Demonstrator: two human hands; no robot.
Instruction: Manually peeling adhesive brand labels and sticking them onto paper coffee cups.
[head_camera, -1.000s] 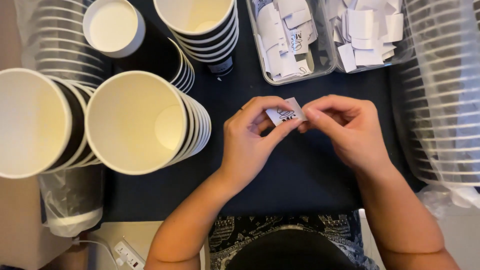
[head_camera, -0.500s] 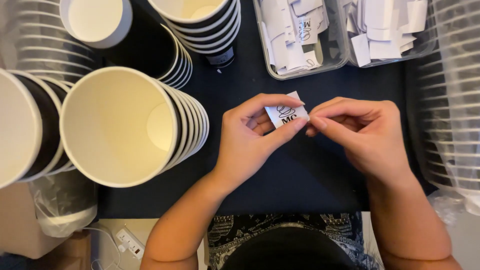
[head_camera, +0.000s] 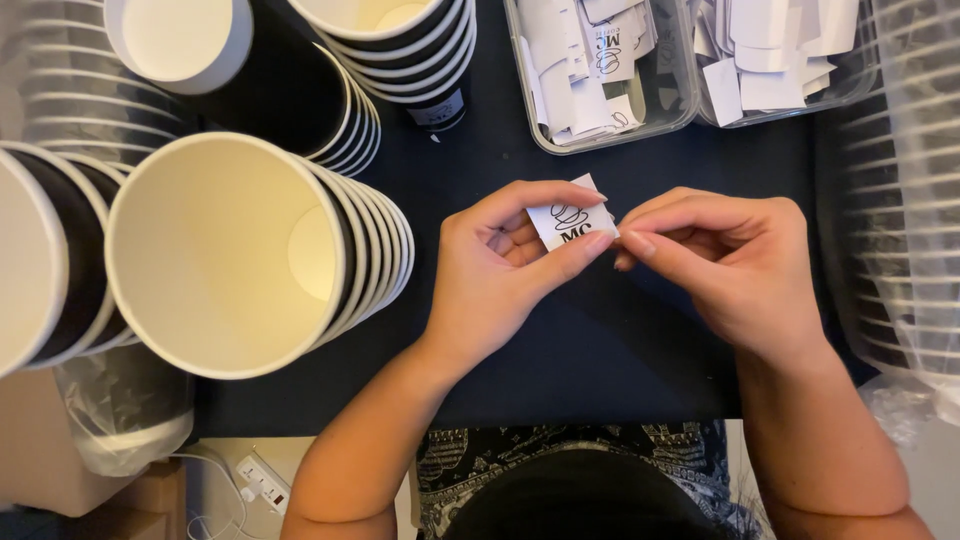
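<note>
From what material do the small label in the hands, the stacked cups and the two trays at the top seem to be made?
Small label: probably paper, matte white with black print, thin and flat, perhaps a sticker. Stacked cups: apparently paper, matte cream inside, black outside, rolled rims. Two trays: clear plastic, probably; glossy, and the white slips show through.

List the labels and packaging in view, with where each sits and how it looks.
Sticker label: pinched between left hand and right hand, small white rectangle, black print.
Loose labels: clear tray, top centre, white slips.
More slips: second clear tray, top right.
Plastic sleeve: right edge, clear.
</note>
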